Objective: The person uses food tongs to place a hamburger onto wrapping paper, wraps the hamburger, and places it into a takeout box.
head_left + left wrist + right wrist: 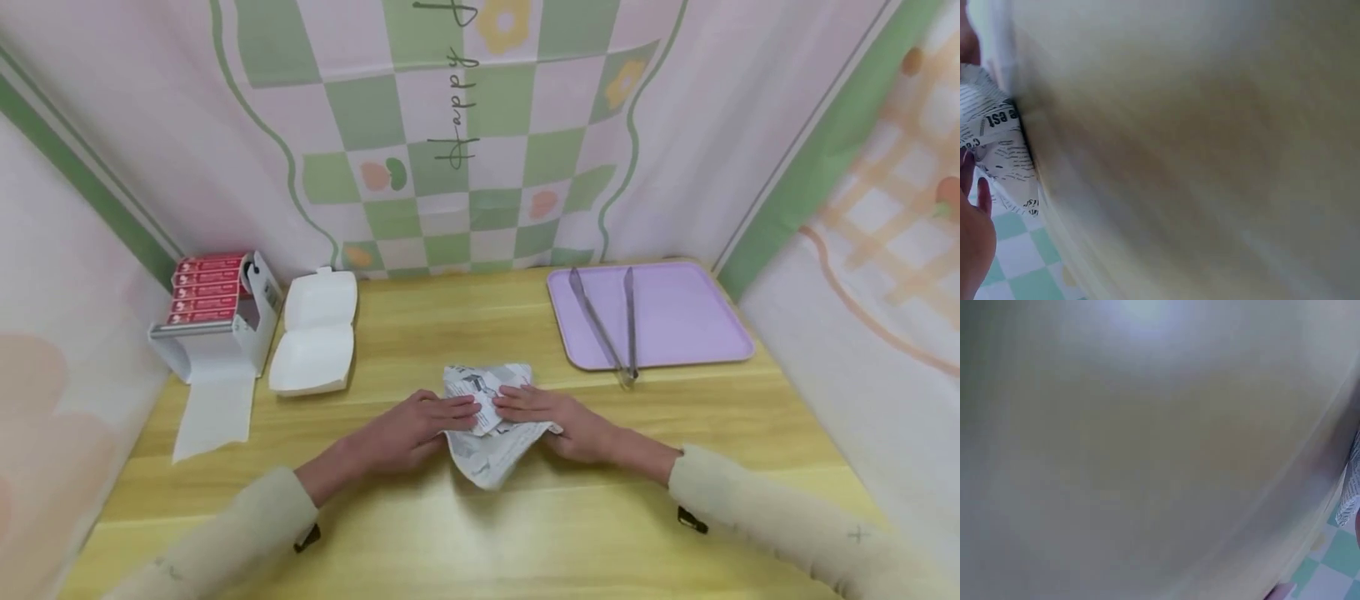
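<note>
A sheet of newsprint-patterned wrapping paper lies partly folded at the middle of the table, one loose flap pointing toward me. From the left side, my left hand holds it with its fingers laid over the folded top. My right hand grips the opposite side in the same way, its fingertips near those of the left. Both thumbs are hidden by the paper in the head view. Printed paper and part of a hand show at the left wrist view's edge. Whatever the paper may enclose is out of sight.
At the back left stand a dispenser with red-printed boxes or labels and a white hinged takeout box, lid up. A purple tray at the back right carries metal tongs. Patterned curtains surround the wooden table.
</note>
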### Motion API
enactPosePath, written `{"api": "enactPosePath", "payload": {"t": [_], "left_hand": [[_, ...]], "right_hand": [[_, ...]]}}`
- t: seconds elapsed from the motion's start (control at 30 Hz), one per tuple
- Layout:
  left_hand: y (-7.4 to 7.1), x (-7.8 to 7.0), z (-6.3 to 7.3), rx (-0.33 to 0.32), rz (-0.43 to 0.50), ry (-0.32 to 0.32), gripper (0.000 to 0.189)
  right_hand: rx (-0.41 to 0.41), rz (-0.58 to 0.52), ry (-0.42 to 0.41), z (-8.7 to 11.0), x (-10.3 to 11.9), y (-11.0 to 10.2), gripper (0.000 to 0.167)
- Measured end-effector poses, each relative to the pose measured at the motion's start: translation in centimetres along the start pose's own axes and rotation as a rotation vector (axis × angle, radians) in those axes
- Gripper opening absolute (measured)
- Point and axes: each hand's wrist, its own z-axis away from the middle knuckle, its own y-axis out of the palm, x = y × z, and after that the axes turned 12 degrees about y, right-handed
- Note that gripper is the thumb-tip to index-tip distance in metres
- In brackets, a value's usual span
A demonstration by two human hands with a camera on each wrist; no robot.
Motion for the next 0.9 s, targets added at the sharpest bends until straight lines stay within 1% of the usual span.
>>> {"api": "enactPosePath", "payload": {"t": [0.03, 0.1, 0.2, 0.27, 0.3, 0.33, 0.4, 0.47, 0.5, 0.53, 0.6, 0.67, 0.73, 0.8, 0.9], "left_hand": [[0.0, 0.0, -0.1, -0.040, 0.051, -0.021, 0.041], [0.1, -0.1, -0.2, -0.102, 0.100, -0.042, 0.034], [0.2, -0.1, -0.4, -0.148, 0.098, -0.050, 0.027], [0.2, 0.0, -0.6, -0.170, 0.107, -0.082, 0.026], [0.3, 0.0, -0.7, -0.187, 0.144, -0.111, 0.025], [0.3, 0.0, -0.8, -0.211, 0.200, -0.152, 0.023], [0.4, 0.0, -1.0, -0.285, 0.334, -0.251, 0.019], [0.5, 0.1, -1.3, -0.378, 0.461, -0.337, 0.023], [0.6, 0.1, -1.5, -0.423, 0.531, -0.380, 0.029], [0.6, 0.1, -1.7, -0.454, 0.584, -0.429, 0.031], [0.7, 0.2, -2.1, -0.513, 0.669, -0.512, 0.035], [0.9, 0.3, -2.3, -0.562, 0.748, -0.593, 0.030], [1.0, 0.4, -2.5, -0.598, 0.799, -0.673, 0.027], [1.3, 0.6, -2.7, -0.637, 0.822, -0.742, 0.028], [1.6, 0.8, -3.3, -0.688, 0.833, -0.850, 0.027]], "right_hand": [[-0.006, -0.068, 0.047, 0.0, 0.2, 0.0, 0.058], [-0.023, -0.159, 0.130, -0.1, 0.5, 0.1, 0.046], [-0.035, -0.249, 0.267, -0.2, 1.1, 0.2, 0.034], [-0.022, -0.342, 0.387, -0.2, 1.4, 0.1, 0.030], [-0.017, -0.402, 0.457, -0.2, 1.5, 0.1, 0.029], [-0.007, -0.470, 0.524, -0.1, 1.7, 0.0, 0.030], [0.007, -0.617, 0.646, 0.0, 1.9, -0.1, 0.035], [0.002, -0.742, 0.743, 0.1, 2.1, -0.1, 0.041], [-0.011, -0.772, 0.775, 0.0, 2.1, -0.1, 0.043], [-0.025, -0.786, 0.800, -0.1, 2.1, -0.1, 0.043], [-0.076, -0.792, 0.857, -0.3, 2.1, 0.0, 0.043], [-0.138, -0.783, 0.926, -0.6, 2.0, 0.1, 0.042], [-0.193, -0.788, 0.997, -0.8, 2.1, 0.2, 0.041], [-0.232, -0.853, 1.065, -1.1, 2.2, 0.3, 0.041], [-0.283, -0.974, 1.153, -1.4, 2.2, 0.5, 0.041]]}}
